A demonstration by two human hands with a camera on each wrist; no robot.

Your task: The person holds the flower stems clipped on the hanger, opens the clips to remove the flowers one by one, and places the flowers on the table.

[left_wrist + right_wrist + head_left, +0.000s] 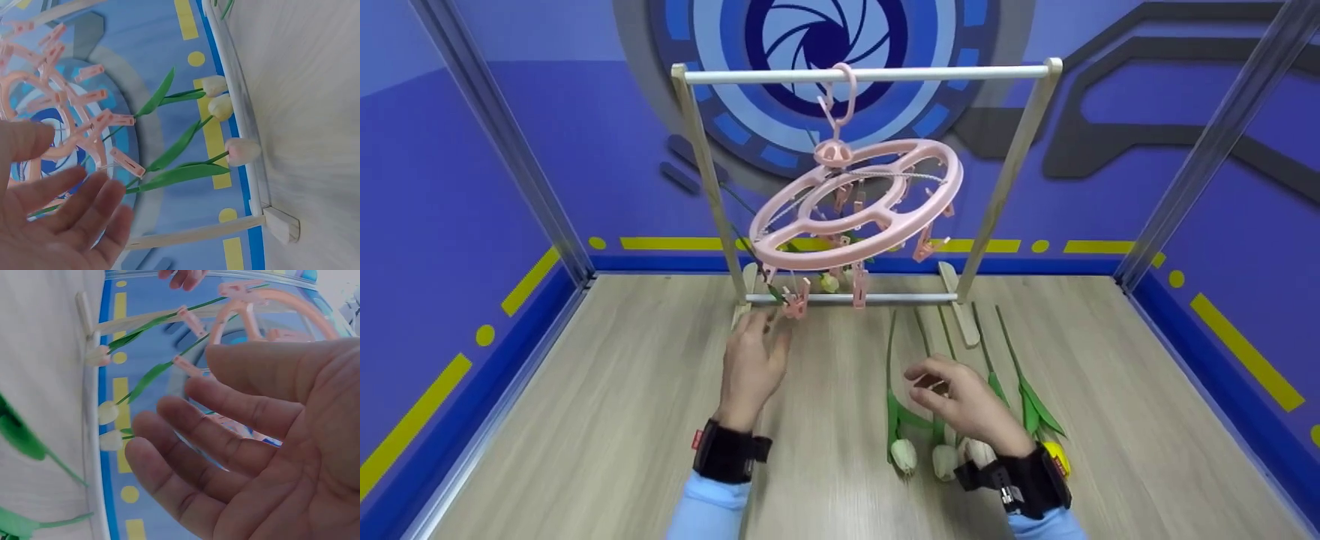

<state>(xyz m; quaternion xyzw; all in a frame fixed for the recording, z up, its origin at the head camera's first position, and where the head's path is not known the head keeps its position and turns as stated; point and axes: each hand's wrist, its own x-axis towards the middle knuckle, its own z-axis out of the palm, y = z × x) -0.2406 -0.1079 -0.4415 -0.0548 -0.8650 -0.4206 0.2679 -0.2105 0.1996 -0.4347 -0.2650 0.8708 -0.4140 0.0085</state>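
1. Rack (1020, 142) carries our round pink clip hanger (859, 202); three tulips (243, 151) already hang from it.
2. Four tulips (901, 454), perhaps, lie on the tabletop in front of the rack, unclipped.
3. Left hand (751, 367) opens beneath the hanger, empty.
4. Right hand (964, 405) hovers relaxed over the lying stems, apparently gripping nothing.

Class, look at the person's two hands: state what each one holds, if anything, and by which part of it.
Neither holds anything. The left hand is open near the clips of the pink peg hanger; the right hand hovers open above the tulips on the table.
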